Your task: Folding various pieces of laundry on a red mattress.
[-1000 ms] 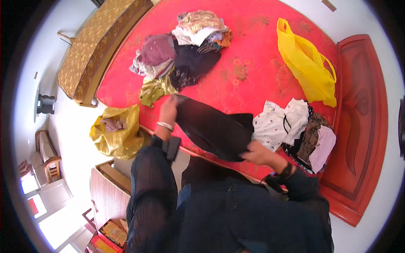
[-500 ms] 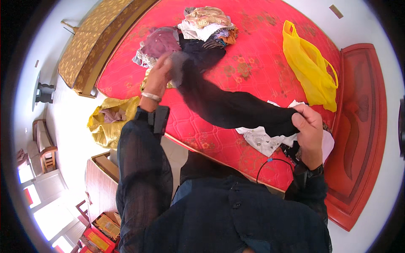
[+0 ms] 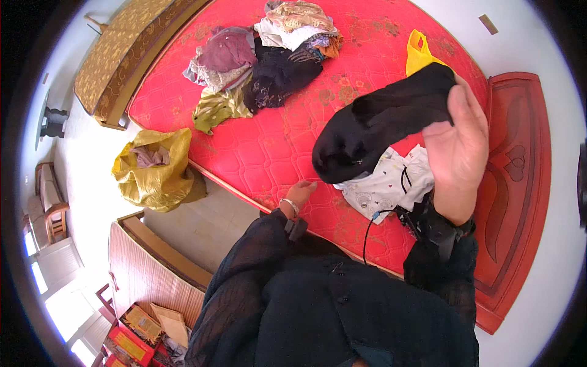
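Note:
My right hand (image 3: 455, 144) is raised at the right, gripping one end of a long black cloth (image 3: 385, 116), which hangs in a folded loop toward the middle. My left hand (image 3: 301, 191) is low near the front of the red mattress (image 3: 244, 153), open and holding nothing. Beneath the black cloth lies a pile of white printed clothing (image 3: 379, 189), partly hidden, with darker items and a thin black cable beside it. Farther back sit heaps of clothes: maroon (image 3: 223, 52), beige and white (image 3: 290, 21), dark (image 3: 278, 82) and olive (image 3: 217, 110).
A yellow plastic bag (image 3: 419, 52) is mostly hidden behind the black cloth. A gold sack with clothing (image 3: 147, 180) stands at the left. Around the bed are a red wooden headboard (image 3: 513, 202), a patterned upright panel (image 3: 122, 55), a wooden cabinet (image 3: 143, 269) and boxes (image 3: 134, 339).
The black cloth has risen to the right in my right hand and bunched. My left hand has let go of its end and dropped toward the mattress's front.

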`<state>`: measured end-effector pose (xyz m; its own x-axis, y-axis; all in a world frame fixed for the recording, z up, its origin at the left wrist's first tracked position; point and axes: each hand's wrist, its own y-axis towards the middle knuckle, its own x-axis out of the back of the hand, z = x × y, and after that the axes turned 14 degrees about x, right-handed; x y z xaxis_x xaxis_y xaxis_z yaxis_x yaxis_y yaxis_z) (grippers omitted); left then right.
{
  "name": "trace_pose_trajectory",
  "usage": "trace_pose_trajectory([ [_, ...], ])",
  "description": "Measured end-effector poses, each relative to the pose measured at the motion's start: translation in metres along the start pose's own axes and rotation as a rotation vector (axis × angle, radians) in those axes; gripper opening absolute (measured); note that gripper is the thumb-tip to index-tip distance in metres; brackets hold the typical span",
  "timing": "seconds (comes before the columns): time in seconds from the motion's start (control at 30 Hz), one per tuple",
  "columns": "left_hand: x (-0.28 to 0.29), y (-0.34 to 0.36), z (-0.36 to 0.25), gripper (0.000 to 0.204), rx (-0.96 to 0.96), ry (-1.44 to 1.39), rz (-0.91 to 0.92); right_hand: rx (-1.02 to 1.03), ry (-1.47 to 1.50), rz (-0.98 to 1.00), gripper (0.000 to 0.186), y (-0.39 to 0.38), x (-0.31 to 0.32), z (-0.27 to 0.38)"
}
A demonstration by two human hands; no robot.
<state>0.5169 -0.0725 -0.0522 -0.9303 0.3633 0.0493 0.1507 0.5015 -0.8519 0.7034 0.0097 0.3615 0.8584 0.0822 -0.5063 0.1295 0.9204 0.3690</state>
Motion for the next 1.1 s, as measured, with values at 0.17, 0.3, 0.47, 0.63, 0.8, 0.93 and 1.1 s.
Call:
trace_pose_trajectory([
  [0.17, -0.011, -0.025, -0.066, 0.075, -0.132, 0.014, -0.005, 0.060, -0.026, -0.091, 0.035, -0.023, -0.006, 0.018],
  [0.3, -0.013, 0.006, -0.079, 0.080, 0.015, 0.005, -0.350, 0.222, -0.326, -0.066, 0.041, -0.048, -0.023, 0.040],
  [0.47, -0.006, 0.022, -0.076, 0.067, 0.181, -0.431, 0.022, 0.180, -0.176, -0.163, 0.041, -0.062, 0.016, 0.078],
  [0.63, 0.028, 0.013, -0.046, 0.023, -0.324, 0.111, -0.349, 0.192, -0.290, -0.580, 0.034, -0.071, 0.092, 0.092],
  [0.8, 0.056, -0.056, -0.082, 0.033, -0.137, -1.358, 0.455, -0.007, -0.657, -0.847, 0.033, -0.142, 0.264, 0.062],
  [0.93, 0.054, -0.104, -0.102, 0.031, -0.244, -1.021, 0.365, -0.263, -0.912, -0.431, 0.033, -0.169, 0.209, -0.027],
  [1.1, -0.013, -0.131, -0.106, 0.033, -0.442, -0.368, 0.429, -0.626, -0.766, 0.180, 0.024, -0.177, 0.128, -0.128],
])
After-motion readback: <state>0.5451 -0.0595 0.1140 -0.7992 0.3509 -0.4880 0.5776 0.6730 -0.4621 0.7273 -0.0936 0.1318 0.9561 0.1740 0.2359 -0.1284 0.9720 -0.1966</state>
